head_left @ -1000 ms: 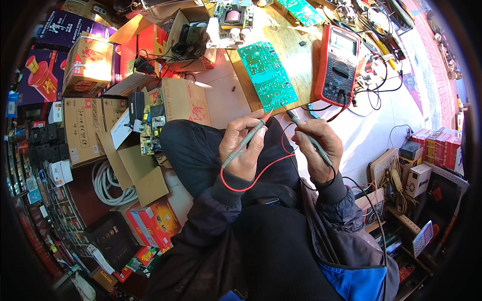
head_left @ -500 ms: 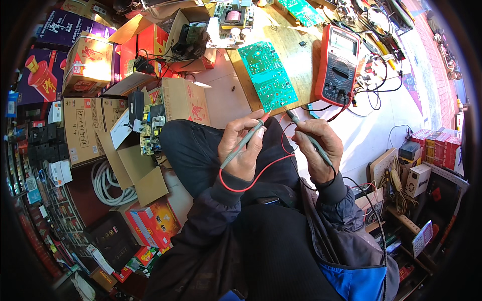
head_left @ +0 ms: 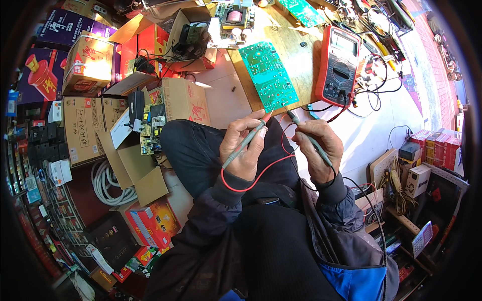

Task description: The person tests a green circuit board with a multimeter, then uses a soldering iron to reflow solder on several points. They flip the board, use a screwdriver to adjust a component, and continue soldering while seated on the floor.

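My left hand (head_left: 242,145) is closed round a grey test probe (head_left: 237,152) with a red cable. In my right hand (head_left: 320,147) is another grey probe (head_left: 316,145), on a black cable. Both tips point at the near edge of a green circuit board (head_left: 268,78), solder side up on a wooden board; whether they touch the solder points is too small to tell. To the board's right lies a red and dark grey multimeter (head_left: 339,67), with leads plugged into its lower end.
A wooden board (head_left: 246,67) lies under the circuit board. Another green circuit board (head_left: 303,12) and a transformer unit (head_left: 233,22) sit farther back. Cardboard boxes (head_left: 187,100) crowd the left, beside a coiled white hose (head_left: 106,186). Cables and tools (head_left: 381,45) clutter the far right.
My left hand and its probe have shifted very slightly to the right. My right hand, the circuit board and the multimeter look unmoved.
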`<state>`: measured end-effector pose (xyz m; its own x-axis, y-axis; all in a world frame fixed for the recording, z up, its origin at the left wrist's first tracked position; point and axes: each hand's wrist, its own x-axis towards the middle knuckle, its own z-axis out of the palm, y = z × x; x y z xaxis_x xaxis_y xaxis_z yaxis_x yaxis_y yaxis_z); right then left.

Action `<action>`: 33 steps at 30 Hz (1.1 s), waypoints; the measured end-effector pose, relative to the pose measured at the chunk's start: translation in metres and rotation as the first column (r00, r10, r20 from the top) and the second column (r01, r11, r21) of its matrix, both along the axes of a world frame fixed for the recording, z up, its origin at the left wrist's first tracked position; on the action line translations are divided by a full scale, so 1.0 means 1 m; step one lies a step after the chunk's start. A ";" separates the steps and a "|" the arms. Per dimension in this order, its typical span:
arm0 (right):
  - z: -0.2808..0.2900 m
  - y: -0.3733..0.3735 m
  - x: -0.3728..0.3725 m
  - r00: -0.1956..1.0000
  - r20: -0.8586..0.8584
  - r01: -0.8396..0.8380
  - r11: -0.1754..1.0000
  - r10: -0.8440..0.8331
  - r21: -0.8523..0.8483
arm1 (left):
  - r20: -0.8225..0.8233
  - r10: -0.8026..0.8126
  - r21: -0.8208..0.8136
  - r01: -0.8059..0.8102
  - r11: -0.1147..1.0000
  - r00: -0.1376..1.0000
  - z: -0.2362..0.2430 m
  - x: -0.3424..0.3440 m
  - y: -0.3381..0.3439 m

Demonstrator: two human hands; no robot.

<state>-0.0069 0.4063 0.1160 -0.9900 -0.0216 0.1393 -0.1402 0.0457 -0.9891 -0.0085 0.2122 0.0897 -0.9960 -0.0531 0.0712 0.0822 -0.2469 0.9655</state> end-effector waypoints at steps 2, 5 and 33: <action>0.000 -0.001 0.000 0.999 0.002 0.032 0.999 -0.032 0.009 | -0.002 -0.004 0.005 0.004 1.000 1.000 -0.001 0.000 0.000; -0.001 -0.001 0.000 0.999 0.002 0.041 0.999 -0.041 0.012 | -0.006 -0.004 0.015 0.004 1.000 1.000 -0.002 -0.001 0.000; -0.001 -0.002 0.000 1.000 0.001 0.029 1.000 -0.029 -0.009 | 0.002 0.014 0.017 -0.014 1.000 1.000 0.000 -0.001 0.000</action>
<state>-0.0066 0.4043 0.1154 -0.9904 0.0085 0.1381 -0.1377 0.0411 -0.9896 -0.0092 0.2119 0.0896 -0.9953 -0.0684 0.0680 0.0837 -0.2621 0.9614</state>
